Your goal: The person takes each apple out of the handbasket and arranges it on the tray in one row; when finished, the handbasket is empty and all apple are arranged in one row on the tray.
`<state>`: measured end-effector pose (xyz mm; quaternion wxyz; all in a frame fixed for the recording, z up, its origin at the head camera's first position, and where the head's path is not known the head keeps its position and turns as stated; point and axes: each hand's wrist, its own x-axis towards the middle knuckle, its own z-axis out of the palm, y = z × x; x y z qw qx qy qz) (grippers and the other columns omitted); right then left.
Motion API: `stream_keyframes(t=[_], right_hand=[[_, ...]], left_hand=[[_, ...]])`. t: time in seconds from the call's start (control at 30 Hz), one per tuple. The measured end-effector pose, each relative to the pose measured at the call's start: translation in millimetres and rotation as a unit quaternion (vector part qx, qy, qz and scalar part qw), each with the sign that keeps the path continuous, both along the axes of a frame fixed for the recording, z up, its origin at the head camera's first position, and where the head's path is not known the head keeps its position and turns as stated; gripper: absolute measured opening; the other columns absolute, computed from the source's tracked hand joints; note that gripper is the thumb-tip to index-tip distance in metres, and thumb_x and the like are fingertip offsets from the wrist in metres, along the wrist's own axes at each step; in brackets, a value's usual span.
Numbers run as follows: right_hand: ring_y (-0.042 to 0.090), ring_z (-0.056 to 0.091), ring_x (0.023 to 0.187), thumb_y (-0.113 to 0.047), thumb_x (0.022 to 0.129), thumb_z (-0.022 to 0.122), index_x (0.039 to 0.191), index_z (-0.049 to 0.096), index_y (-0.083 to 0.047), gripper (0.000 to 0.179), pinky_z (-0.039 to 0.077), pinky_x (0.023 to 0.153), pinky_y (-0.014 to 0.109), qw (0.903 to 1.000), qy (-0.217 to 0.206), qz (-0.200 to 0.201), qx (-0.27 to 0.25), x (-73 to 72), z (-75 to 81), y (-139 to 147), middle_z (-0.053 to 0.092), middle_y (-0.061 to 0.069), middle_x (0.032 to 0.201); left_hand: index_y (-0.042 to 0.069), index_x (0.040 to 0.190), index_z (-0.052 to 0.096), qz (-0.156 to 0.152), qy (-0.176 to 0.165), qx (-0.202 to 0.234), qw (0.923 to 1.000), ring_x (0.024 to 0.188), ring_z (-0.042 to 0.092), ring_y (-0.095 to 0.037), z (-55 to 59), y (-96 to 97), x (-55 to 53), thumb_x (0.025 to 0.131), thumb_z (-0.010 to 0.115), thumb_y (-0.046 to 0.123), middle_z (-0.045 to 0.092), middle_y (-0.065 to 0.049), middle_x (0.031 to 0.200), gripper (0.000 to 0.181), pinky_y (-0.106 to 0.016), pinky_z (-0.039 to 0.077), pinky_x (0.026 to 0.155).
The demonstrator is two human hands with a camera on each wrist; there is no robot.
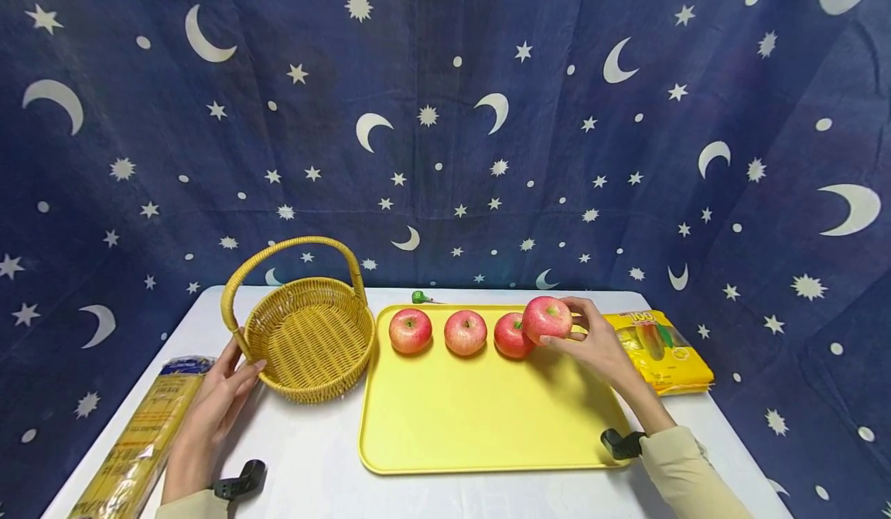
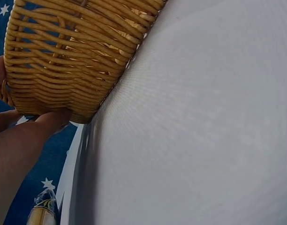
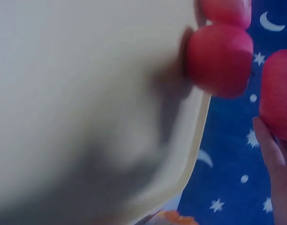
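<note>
My left hand (image 1: 216, 403) grips the near left side of a wicker basket (image 1: 313, 387), thumb at the rim by the foot of the arched handle. Inside, the woven bottom shows bare. In the left wrist view, fingers press against the outer weave of the basket (image 2: 73, 61). A red apple (image 1: 546, 318) is held by my right hand (image 1: 592, 341), raised over the yellow tray (image 1: 487, 426). Three more apples stand in a row along the tray's far side: the left (image 1: 411, 331), the middle (image 1: 465, 332) and the right (image 1: 511, 337), which the held one partly overlaps.
To the left lies a long clear pack of dried noodles or pasta (image 1: 139, 442). Right of the tray is a yellow bag with a mango picture (image 1: 657, 353). A small green-headed item (image 1: 421, 297) lies behind the tray. A star-and-moon cloth (image 1: 445, 148) hangs around the table.
</note>
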<state>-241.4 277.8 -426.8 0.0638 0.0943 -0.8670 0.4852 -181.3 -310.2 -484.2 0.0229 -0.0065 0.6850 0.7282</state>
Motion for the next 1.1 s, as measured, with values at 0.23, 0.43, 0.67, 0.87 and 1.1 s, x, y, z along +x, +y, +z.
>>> stream_keyframes(t=[0.23,0.43,0.67,0.87,1.1], right_hand=[[0.041,0.056,0.126,-0.032,0.086,0.084,0.145,0.041,-0.004,0.078,0.056,0.100,0.036,0.9968,-0.045,-0.042,0.051,0.6,-5.5,21,0.054,0.024,0.141],[0.045,0.051,0.128,-0.035,0.084,0.085,0.145,0.039,-0.002,0.083,0.045,0.110,0.060,0.9931,-0.076,-0.057,0.070,-5.8,-19.8,31,0.050,0.027,0.144],[0.051,0.052,0.128,-0.027,0.084,0.084,0.144,0.038,0.003,0.081,0.045,0.110,0.060,0.9930,-0.078,-0.050,0.073,-14.2,-37.9,33,0.048,0.031,0.144],[0.048,0.055,0.123,-0.023,0.083,0.084,0.141,0.040,0.005,0.078,0.050,0.105,0.057,0.9926,-0.066,-0.048,0.090,-16.2,-44.4,32,0.051,0.031,0.141],[0.047,0.053,0.127,-0.028,0.087,0.082,0.147,0.035,0.005,0.083,0.047,0.109,0.058,0.9901,-0.097,-0.042,0.093,-16.5,-44.4,31,0.047,0.032,0.145]], left_hand=[[0.020,0.165,-0.013,-0.002,-0.003,-0.005,1.0000,0.155,0.014,-0.020,0.2,-1.7,4.8,0.106,0.054,0.012,-0.018,-0.014,0.171,0.090,-0.002,0.039,0.097],[0.018,0.165,-0.012,-0.002,0.001,-0.006,1.0000,0.151,0.022,-0.014,2.8,-4.5,2.3,0.106,0.053,0.012,-0.016,-0.016,0.171,0.088,-0.003,0.039,0.099],[0.015,0.165,-0.013,0.000,0.004,-0.011,0.9999,0.153,0.016,-0.020,4.4,-4.3,-0.7,0.106,0.051,0.010,-0.014,-0.018,0.172,0.087,-0.004,0.036,0.102],[0.014,0.165,-0.011,0.008,-0.008,-0.017,0.9998,0.152,0.019,-0.018,5.5,-4.7,-0.3,0.106,0.051,0.010,-0.011,-0.018,0.172,0.086,-0.005,0.035,0.105],[0.014,0.164,-0.014,0.029,-0.057,-0.023,0.9977,0.157,0.011,-0.029,14.0,-1.7,-0.2,0.106,0.050,0.009,-0.015,-0.011,0.172,0.086,-0.016,0.030,0.116]])
